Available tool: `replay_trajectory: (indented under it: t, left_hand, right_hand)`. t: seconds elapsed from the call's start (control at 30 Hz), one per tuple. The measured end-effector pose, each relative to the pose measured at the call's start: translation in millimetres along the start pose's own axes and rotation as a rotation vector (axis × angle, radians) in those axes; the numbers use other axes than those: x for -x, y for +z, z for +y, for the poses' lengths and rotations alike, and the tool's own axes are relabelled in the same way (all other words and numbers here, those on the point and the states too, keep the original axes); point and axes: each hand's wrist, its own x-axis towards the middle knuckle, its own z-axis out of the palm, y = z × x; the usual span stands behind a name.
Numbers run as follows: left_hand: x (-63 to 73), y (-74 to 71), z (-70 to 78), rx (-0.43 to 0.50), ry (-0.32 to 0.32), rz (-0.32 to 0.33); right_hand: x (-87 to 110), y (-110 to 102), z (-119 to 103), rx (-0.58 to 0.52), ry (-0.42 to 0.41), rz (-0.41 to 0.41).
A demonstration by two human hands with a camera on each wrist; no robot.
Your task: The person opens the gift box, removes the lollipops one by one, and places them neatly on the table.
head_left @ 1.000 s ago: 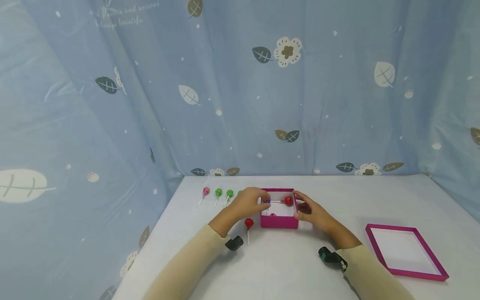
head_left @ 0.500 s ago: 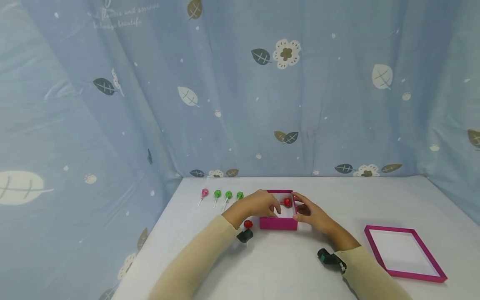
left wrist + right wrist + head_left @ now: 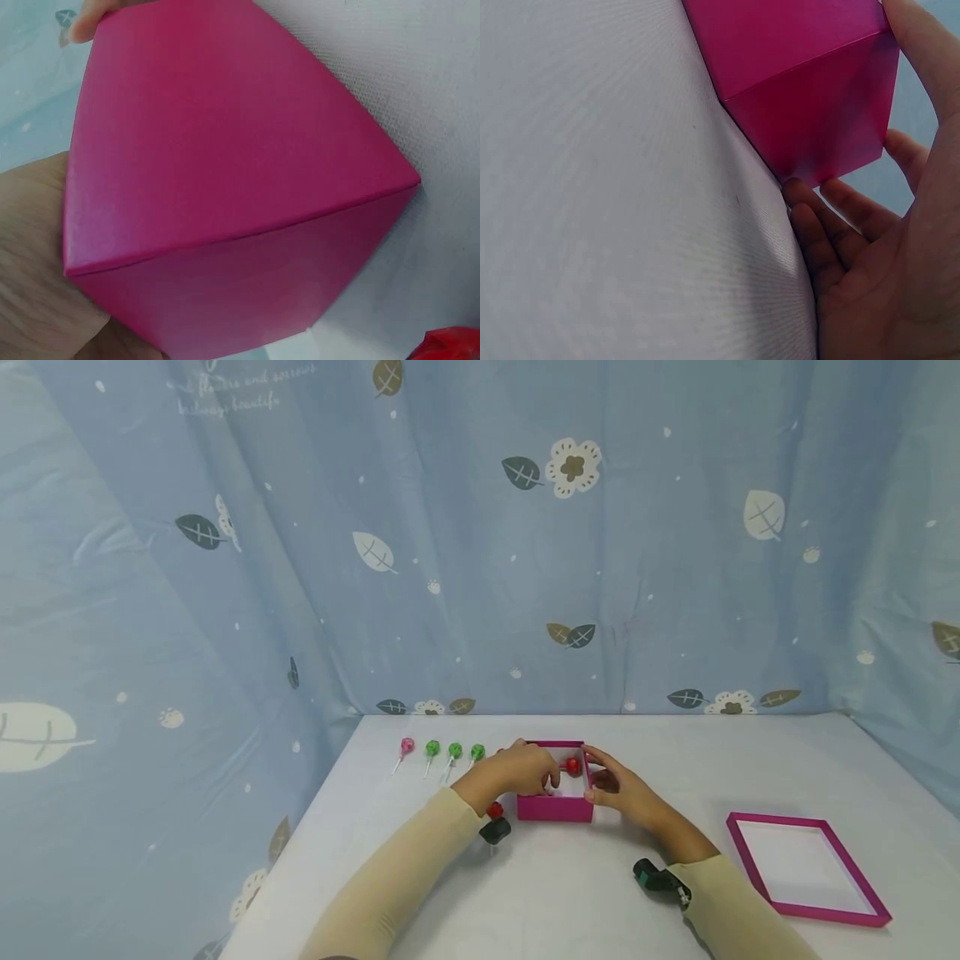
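– where is the box (image 3: 555, 810)?
– on the table (image 3: 585, 897), a red lollipop (image 3: 573, 767) inside.
– and the hands?
– the right hand (image 3: 630, 791) grips its right side, thumb at the near corner. the left hand (image 3: 520, 770) dips in over the left wall; whether it holds anything can't be told.
– what else?
– three green lollipops (image 3: 455, 750) in a row to the left, the lid (image 3: 808, 868) to the right.

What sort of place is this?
Perhaps a screened-off tabletop workspace, judging by the white-covered table, the blue leaf-and-flower curtain behind it, and the open pink box with lollipops lying nearby.
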Motion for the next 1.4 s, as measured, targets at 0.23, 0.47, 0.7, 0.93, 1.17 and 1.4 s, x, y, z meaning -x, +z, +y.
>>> replay_trajectory:
  t: [0.23,0.47,0.7,0.93,1.17,1.4]
  left_hand:
    - [-0.8,0.6,1.4,-0.014,-0.023,-0.004]
    - [-1.8,-0.1,3.0,-0.02,-0.02,-0.016]
    - [-3.1,1.1,3.3,-0.041,-0.022,0.02]
    - [-4.0,1.5,2.8,-0.054,-0.017,0.072]
    - [-3.2,1.1,1.6,-0.071,0.021,0.114]
    - [-0.6,-0.7,0.1,-0.086,-0.051,0.039]
  right_hand:
    - [0.6,-1,-2,-0.003,-0.005,0.0]
    - [1.0,0,-2,-0.003,0.02,-0.005]
    - [2.1,0,-3,-0.005,0.002,-0.005]
    - [-0.4,0,3,0.002,0.017,-0.008]
    - [-8.9,2,34,-0.015,0.002,0.025]
    - [-11.6,2,41,-0.031,-0.028,0.027]
